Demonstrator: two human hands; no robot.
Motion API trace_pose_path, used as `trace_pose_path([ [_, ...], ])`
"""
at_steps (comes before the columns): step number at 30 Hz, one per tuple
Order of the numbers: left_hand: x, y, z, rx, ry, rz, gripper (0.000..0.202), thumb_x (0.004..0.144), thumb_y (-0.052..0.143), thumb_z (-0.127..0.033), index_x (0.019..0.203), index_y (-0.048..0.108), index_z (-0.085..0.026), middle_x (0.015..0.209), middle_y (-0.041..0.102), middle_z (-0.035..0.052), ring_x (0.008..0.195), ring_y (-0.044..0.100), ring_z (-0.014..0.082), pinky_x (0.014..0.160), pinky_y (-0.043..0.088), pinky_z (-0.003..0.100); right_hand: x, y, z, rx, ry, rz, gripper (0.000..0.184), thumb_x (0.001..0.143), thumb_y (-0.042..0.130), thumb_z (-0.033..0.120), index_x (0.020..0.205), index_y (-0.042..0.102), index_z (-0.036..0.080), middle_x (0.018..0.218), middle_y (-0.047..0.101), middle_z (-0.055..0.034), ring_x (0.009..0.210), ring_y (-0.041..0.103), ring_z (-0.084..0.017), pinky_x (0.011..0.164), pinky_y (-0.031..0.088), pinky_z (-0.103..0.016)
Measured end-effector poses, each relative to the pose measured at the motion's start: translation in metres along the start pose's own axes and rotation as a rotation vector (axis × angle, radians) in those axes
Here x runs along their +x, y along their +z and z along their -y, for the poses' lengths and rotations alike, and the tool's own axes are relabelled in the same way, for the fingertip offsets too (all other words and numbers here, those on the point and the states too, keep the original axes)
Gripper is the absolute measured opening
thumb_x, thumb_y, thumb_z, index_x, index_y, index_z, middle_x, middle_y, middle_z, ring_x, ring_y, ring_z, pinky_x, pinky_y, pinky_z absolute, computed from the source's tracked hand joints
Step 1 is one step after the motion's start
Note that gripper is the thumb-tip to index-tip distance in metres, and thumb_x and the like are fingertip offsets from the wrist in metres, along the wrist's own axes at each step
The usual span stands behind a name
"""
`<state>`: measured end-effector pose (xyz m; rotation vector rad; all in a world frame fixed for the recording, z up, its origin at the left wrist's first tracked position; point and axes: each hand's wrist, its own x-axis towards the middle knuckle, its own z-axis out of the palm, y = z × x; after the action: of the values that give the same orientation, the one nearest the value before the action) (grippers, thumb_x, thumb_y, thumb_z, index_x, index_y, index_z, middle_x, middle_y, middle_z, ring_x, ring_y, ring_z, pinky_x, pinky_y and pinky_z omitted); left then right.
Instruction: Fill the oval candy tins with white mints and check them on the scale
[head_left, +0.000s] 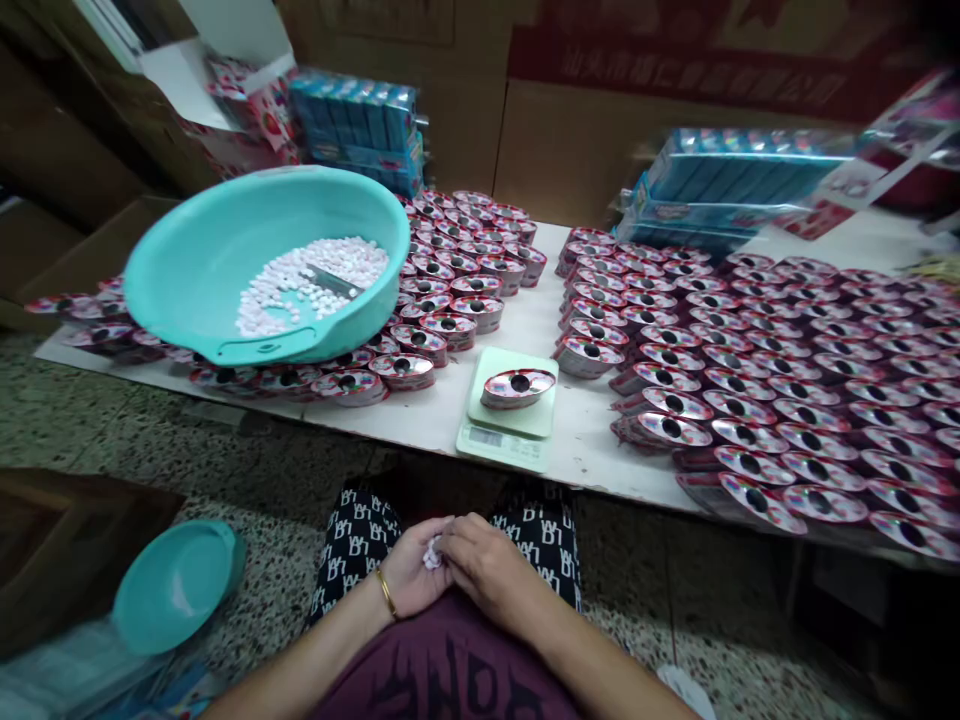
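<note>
My left hand [412, 580] lies palm up in my lap, cupped round a small heap of white candies [432, 553]. My right hand [484, 565] rests against it, its fingertips pinched at the candies. A gold bangle circles my left wrist. Ahead on the white board a pale green scale [507, 432] carries one oval tin [517, 387] with a round hole in its lid. A teal basin [195, 255] at the left holds white candies [300, 280] and a metal scoop [332, 283].
Several rows of oval tins [787, 370] cover the board's right side, more tins [457, 270] sit behind and under the basin. Blue shrink-wrapped packs [720, 185] and cardboard boxes stand at the back. A small teal bowl [176, 585] lies on the speckled floor at the left.
</note>
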<state>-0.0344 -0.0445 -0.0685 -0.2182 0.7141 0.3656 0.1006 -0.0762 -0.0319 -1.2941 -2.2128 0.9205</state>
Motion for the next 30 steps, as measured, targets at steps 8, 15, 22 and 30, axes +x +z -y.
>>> trace_pose_path([
  [8,0.015,0.021,-0.005,-0.004,0.041,-0.023,0.018,0.077,0.044,-0.015,0.068,0.057,-0.007,0.062,0.061,0.0051,0.059,0.058,0.0103,0.065,0.045,0.023,0.003,-0.044,-0.012,0.205,0.007,-0.165,0.018,0.081,0.042,0.014,0.093,0.055,0.019,0.085,0.057,-0.0043,0.082,0.050,-0.013,0.074,0.042,-0.027],
  [15,0.018,0.030,-0.007,0.056,0.080,0.039,0.026,0.078,0.045,-0.020,0.090,0.060,-0.003,0.094,0.063,0.0163,0.086,0.060,0.0194,0.079,0.043,0.028,0.032,-0.148,-0.034,-0.053,-0.018,-0.446,0.021,0.079,0.042,0.014,0.094,0.054,0.020,0.087,0.057,-0.0037,0.087,0.052,-0.013,0.075,0.043,-0.029],
  [22,0.011,0.035,-0.006,0.052,0.135,0.000,0.025,0.077,0.046,-0.020,0.089,0.060,-0.003,0.090,0.064,0.0150,0.082,0.061,0.0187,0.077,0.045,0.027,0.060,-0.165,-0.061,-0.350,-0.033,-0.304,0.021,0.082,0.041,0.017,0.096,0.056,0.018,0.088,0.057,-0.0061,0.084,0.052,-0.015,0.073,0.044,-0.029],
  [30,0.004,0.038,-0.006,0.068,0.170,-0.010,0.025,0.077,0.047,-0.021,0.091,0.060,-0.004,0.091,0.064,0.0146,0.082,0.061,0.0193,0.074,0.046,0.026,0.058,-0.163,-0.062,-0.302,-0.069,-0.300,0.022,0.084,0.039,0.018,0.099,0.055,0.018,0.097,0.058,-0.0064,0.090,0.053,-0.014,0.078,0.045,-0.029],
])
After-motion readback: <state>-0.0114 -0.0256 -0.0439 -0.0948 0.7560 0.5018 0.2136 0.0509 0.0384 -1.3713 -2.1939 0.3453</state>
